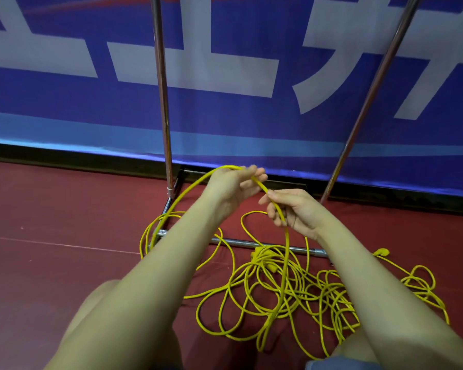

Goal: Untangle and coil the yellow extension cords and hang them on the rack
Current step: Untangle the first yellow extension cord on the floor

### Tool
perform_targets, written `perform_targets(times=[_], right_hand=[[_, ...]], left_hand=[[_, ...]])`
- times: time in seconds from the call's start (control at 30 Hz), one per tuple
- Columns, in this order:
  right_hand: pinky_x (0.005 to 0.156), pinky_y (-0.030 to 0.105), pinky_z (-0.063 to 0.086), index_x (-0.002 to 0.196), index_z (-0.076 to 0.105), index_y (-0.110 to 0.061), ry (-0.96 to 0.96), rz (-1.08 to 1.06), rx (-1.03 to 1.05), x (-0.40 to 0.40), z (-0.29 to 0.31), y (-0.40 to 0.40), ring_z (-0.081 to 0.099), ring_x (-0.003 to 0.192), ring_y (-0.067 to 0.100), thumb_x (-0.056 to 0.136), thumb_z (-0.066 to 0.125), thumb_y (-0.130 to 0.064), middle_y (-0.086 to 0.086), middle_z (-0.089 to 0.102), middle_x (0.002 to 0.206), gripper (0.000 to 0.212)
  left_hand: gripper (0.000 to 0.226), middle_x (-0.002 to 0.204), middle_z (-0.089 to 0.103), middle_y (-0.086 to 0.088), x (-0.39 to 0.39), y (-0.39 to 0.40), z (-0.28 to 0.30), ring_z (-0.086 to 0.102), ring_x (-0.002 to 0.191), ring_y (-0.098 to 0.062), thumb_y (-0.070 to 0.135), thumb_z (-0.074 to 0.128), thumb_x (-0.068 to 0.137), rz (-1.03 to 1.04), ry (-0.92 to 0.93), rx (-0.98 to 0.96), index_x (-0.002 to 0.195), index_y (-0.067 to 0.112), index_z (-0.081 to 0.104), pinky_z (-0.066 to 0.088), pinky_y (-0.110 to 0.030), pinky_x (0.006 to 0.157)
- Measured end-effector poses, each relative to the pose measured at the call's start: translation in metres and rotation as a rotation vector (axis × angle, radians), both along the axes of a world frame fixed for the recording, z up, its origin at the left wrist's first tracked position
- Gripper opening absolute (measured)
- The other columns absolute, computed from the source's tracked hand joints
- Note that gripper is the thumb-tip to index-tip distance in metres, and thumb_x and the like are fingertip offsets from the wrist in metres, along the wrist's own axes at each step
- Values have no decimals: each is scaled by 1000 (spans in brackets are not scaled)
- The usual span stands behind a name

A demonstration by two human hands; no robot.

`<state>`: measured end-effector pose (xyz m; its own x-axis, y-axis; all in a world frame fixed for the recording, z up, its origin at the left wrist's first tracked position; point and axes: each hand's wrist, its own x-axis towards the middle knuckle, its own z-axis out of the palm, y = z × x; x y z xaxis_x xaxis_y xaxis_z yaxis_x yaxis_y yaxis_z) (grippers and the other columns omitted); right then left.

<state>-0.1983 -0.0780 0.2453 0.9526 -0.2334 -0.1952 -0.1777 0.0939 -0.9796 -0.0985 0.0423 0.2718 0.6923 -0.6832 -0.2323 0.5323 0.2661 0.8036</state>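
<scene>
The yellow extension cords (286,287) are thin and bright, and they lie in a big messy pile of loops on the red floor (51,236), below both hands and a bit to the right of them. A yellow socket block (263,259) sits in the middle of the pile, under the right hand. A small yellow plug (382,252) lies on the floor further right, past the right arm.

One length of cord is lifted up off the pile. It makes a big arch that starts on the floor to the left of the left hand (234,186), goes up through that hand, bends over to the right hand (296,212), and then hangs straight down into the pile.

The left hand pinches the top of the arch with its fingertips, with the back of the hand toward us. The right hand is just beside it, a little lower, with its fingers curled round the cord and the palm turned left. Both arms are bare and reach forward.

The metal rack (163,108) stands just behind the hands, with two shiny poles going up and bars on the floor. Behind it is a blue banner (225,108) with big white letters, cut off and too partial to read.
</scene>
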Motion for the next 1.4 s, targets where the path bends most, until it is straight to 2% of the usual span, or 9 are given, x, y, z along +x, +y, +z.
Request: perform_targets(times=[0.3, 0.5, 0.63, 0.7, 0.87, 1.0, 1.1, 1.23, 1.4], right_hand=[[51, 22, 50, 86, 64, 0, 4, 97, 86, -9, 5, -1, 58, 48, 15, 82, 51, -24, 8, 62, 58, 28], [45, 18, 44, 86, 66, -3, 5, 94, -10, -12, 3, -6, 58, 44, 13, 82, 54, -20, 6, 64, 60, 21], [42, 16, 42, 86, 67, -5, 8, 81, -66, -10, 2, -6, 59, 44, 12, 88, 54, -15, 6, 65, 62, 16], [43, 16, 42, 87, 67, -6, 12, 90, -79, -9, 2, -3, 59, 44, 12, 89, 54, -15, 6, 66, 63, 16], [47, 19, 43, 85, 65, -3, -1, 125, 8, -7, 6, 1, 60, 45, 15, 82, 53, -27, 9, 65, 61, 27], [50, 22, 46, 82, 66, -3, 27, 146, 10, -12, 5, -4, 60, 46, 17, 80, 53, -28, 9, 64, 58, 29], [46, 19, 43, 84, 66, -3, 19, 99, -17, -11, 1, -7, 59, 43, 15, 85, 53, -21, 7, 63, 57, 22], [44, 16, 44, 84, 64, -3, 47, 33, -60, -5, -3, -3, 60, 43, 13, 94, 50, -14, 6, 64, 56, 21], [48, 17, 49, 87, 63, -4, 37, 63, -14, 1, 0, 7, 64, 49, 14, 95, 49, -16, 7, 66, 61, 21]], left_hand=[[40, 133, 51, -24, 38, 14, 12, 51, 123, -34, -10, 38, 96, 278, 173, -262, 135, -8, 33, 47, -37, 89], [23, 131, 51, -25, 35, 13, 9, 52, 123, -36, 1, 33, 101, 191, 147, -143, 121, -4, 43, 46, -43, 87], [9, 96, 64, -20, 14, 5, 6, 70, 82, -25, 2, 43, 97, -85, 37, 26, 98, -4, 49, 59, -35, 70], [8, 88, 66, -18, 8, 2, 5, 71, 80, -25, -2, 42, 96, -119, -14, 59, 97, -6, 50, 59, -32, 66], [26, 102, 64, -19, 15, 1, 15, 58, 103, -31, -7, 32, 98, -73, -30, -94, 122, -1, 40, 59, -29, 65], [28, 117, 57, -20, 38, 11, 20, 63, 97, -25, -4, 30, 99, 71, 40, -249, 126, -3, 38, 59, -28, 66], [23, 126, 57, -22, 45, 13, 10, 65, 92, -25, 2, 31, 101, 65, 145, -159, 118, -6, 44, 58, -31, 68], [12, 92, 63, -17, 24, 2, -3, 67, 80, -24, 2, 41, 98, 13, 117, 49, 104, -3, 50, 57, -31, 62], [20, 88, 64, -17, 9, -11, -12, 69, 65, -19, -12, 42, 93, 68, 12, -14, 106, 2, 46, 59, -29, 61]])
